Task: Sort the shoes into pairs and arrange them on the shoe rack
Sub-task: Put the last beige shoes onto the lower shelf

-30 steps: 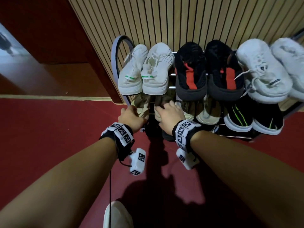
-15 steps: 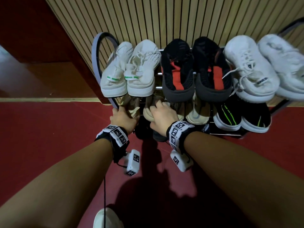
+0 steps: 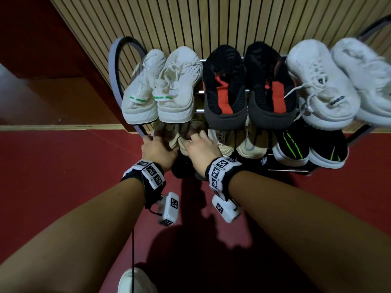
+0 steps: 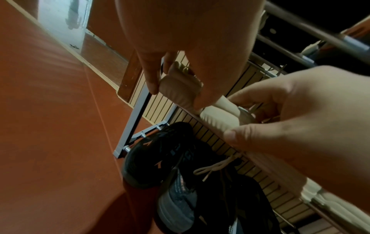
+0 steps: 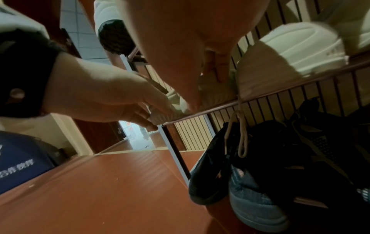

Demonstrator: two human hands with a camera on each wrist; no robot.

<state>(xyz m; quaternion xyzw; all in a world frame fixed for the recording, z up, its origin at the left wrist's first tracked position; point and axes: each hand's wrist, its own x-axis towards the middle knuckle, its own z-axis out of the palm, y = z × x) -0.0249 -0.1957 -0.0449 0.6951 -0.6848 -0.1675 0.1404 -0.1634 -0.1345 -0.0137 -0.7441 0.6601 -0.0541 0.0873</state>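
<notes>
The shoe rack (image 3: 287, 170) stands against a slatted wall. On the left of its middle shelf sits a beige pair of shoes. My left hand (image 3: 160, 149) grips the heel of the left beige shoe (image 4: 176, 88), thumb on one side and fingers on the other. The heel of the right beige shoe (image 4: 218, 118) is gripped by my right hand (image 3: 201, 146). In the right wrist view the right hand's fingers (image 5: 218, 71) curl over that heel (image 5: 212, 95). Both shoes rest on the shelf bars.
The top shelf holds a white pair with green labels (image 3: 156, 87), a black and red pair (image 3: 249, 85) and a white pair (image 3: 338, 85). Beside my hands sit a cream pair (image 3: 239, 140) and a black pair with green stripes (image 3: 309, 149). Dark shoes (image 4: 160, 158) lie on the bottom shelf.
Both hands stay on the heels of the beige pair at the middle shelf. Only the head view has shifted a little.
</notes>
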